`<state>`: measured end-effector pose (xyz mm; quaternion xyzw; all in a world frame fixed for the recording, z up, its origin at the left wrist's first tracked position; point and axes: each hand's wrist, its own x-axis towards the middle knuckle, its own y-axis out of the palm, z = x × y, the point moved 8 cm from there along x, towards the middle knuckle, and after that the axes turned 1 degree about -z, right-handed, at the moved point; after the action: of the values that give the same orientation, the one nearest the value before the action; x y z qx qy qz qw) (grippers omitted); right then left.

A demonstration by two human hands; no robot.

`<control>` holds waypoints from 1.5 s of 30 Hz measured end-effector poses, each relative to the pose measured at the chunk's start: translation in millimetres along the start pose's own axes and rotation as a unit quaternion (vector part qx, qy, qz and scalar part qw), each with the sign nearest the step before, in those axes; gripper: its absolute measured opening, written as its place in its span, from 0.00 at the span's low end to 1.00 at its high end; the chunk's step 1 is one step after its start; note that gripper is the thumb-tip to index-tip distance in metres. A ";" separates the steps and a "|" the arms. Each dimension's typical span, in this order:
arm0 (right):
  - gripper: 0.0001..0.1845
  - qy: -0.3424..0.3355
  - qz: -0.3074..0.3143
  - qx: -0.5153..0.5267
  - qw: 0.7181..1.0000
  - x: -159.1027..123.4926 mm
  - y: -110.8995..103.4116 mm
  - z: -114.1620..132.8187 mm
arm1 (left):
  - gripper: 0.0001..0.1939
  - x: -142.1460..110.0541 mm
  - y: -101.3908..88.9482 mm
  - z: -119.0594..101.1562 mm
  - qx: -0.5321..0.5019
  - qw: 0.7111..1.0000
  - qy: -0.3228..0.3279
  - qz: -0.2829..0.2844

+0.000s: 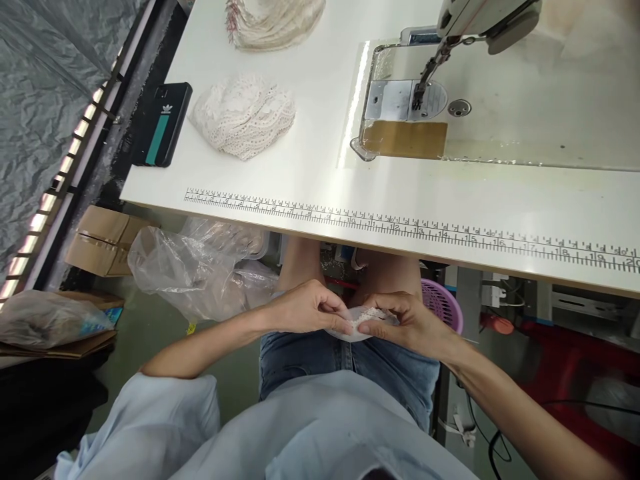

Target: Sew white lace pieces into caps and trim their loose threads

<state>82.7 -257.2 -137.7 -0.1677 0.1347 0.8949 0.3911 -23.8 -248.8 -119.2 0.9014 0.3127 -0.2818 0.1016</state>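
Over my lap, below the table's front edge, I hold a small piece of white lace fabric (356,328) between both hands. My left hand (316,309) pinches its left side with thumb and fingers. On the other side my right hand (406,324) grips it, thumb underneath and fingers curled above. Part of the fabric is hidden by my fingers. A bundle of white eyelet lace (245,117) lies on the table at the upper left, apart from my hands. Behind it is a cream fabric bundle (275,23) with a reddish edge, cut off by the frame.
A sewing machine (425,87) stands on the white table (310,180), which has a printed ruler (320,213) along its front. A black phone (163,127) lies at the left edge. Below are plastic bags (185,273), a cardboard box (103,240) and a purple basket (443,303).
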 end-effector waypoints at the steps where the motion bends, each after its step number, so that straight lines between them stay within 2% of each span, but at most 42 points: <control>1: 0.14 0.000 0.002 0.000 1.000 -0.4 0.0 -0.3 | 0.15 -0.4 1.1 -0.2 -0.007 1.000 0.001 0.005; 9: 0.14 -0.026 0.007 -0.032 0.999 -4.0 -2.0 2.9 | 0.13 1.7 2.3 -0.3 0.021 0.999 0.006 -0.035; 19: 0.12 -0.027 0.042 -0.035 0.998 -3.1 0.9 6.9 | 0.13 0.9 2.0 4.8 0.023 0.999 -0.018 -0.018; 31: 0.12 -0.044 0.026 -0.075 0.996 -4.6 0.9 5.8 | 0.13 0.3 4.9 7.5 -0.011 1.000 -0.023 0.011; 36: 0.13 -0.045 0.013 -0.098 0.994 -5.2 0.4 7.3 | 0.16 2.6 5.7 2.8 0.002 1.000 0.004 -0.006; 45: 0.10 -0.050 0.021 -0.121 0.991 -9.8 -4.1 12.6 | 0.14 3.8 8.1 7.5 0.017 1.000 -0.007 -0.004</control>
<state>89.6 -256.2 -122.7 -0.1659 0.0092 0.9197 0.3557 -19.7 -255.9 -127.4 0.8996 0.3110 -0.2939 0.0878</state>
